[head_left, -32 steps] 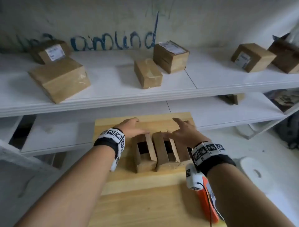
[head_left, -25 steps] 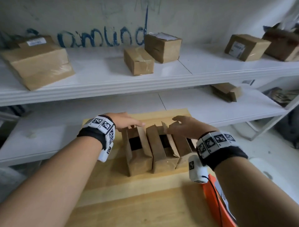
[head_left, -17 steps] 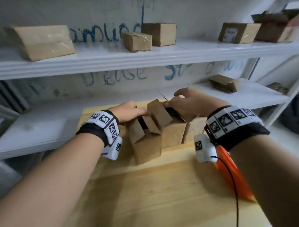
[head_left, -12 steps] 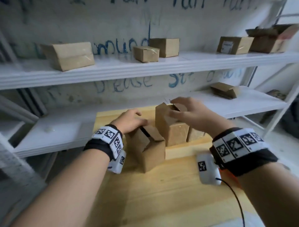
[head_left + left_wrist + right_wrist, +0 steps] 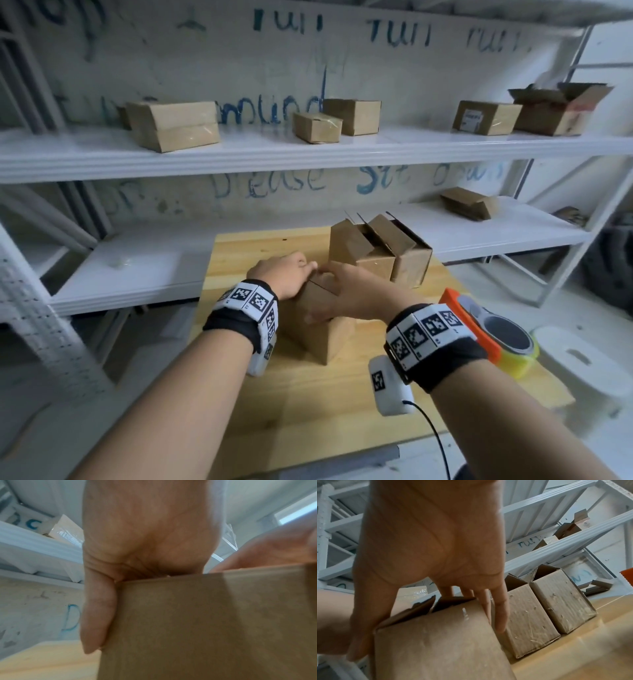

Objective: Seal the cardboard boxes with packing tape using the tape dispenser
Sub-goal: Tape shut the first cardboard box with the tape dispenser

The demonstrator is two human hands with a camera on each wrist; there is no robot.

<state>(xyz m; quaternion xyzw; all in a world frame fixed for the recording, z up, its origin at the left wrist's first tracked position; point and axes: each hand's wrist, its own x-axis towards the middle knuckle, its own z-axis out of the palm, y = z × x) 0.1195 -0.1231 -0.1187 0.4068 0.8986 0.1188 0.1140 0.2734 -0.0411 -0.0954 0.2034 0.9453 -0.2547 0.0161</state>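
Left hand (image 5: 284, 274): centre of the head view, palm laid on top of the near box (image 5: 318, 329), thumb down its left side in the left wrist view; fingers lie fairly straight, pressing the top flaps.

Right hand (image 5: 346, 294): just right of the left hand, fingertips nearly meeting it over the same box. Fingers spread and draped over the top edge, little finger (image 5: 500, 609) down the right side, thumb along the left corner. The flaps under the palm are not fully flat in the right wrist view.

Near box: brown cardboard, standing on the desk (image 5: 308, 394), centre of the head view, turned corner-on to the camera.

Two open boxes (image 5: 380, 253): behind the near box, above centre, side by side and touching, flaps raised.

Tape dispenser (image 5: 493, 332): orange frame with a yellow-rimmed roll, lying on the desk at the right edge, beside the right wrist, untouched.

Desk: pale wood, lower centre.

Shelves (image 5: 308, 150): white, two levels across the upper half. Upper level carries several closed boxes (image 5: 174, 125) and one open one at far right; lower level holds a flattened box (image 5: 469, 204) at right.

Wall: blue handwriting, only partly legible.
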